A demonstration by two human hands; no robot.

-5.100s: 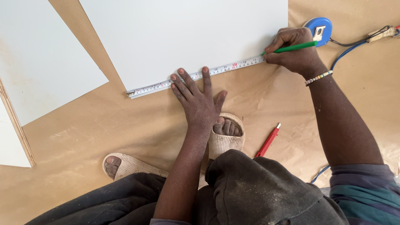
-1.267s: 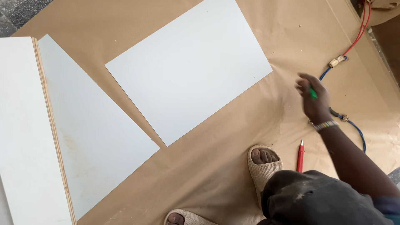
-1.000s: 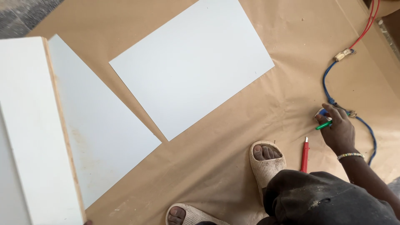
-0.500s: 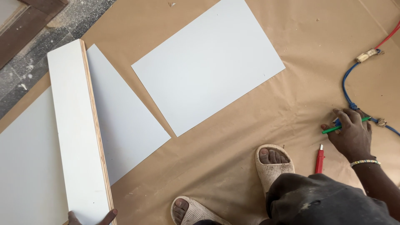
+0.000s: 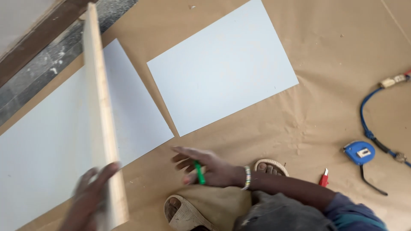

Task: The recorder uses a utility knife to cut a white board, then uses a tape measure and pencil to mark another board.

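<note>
A thick white board with a pale wood edge (image 5: 102,115) stands tilted on its long side at the left. My left hand (image 5: 90,197), blurred, grips its near end. My right hand (image 5: 210,167) reaches left across my body, low over the brown paper. It holds a green pen (image 5: 198,172) between the fingers. It hovers just below the near corner of a white rectangular sheet (image 5: 222,64) lying flat on the paper, and is apart from the board.
Another white sheet (image 5: 141,111) lies flat beside the board. A blue tape measure (image 5: 359,152), a red pencil (image 5: 324,179) and a blue cable (image 5: 367,124) lie at the right. My sandalled feet (image 5: 185,214) rest on the brown paper (image 5: 334,55). A dark floor strip (image 5: 55,55) runs top left.
My right hand left the spot by the cable and swung left with the green pen. The tape measure now lies on the paper. The board has tipped up on edge in my left hand.
</note>
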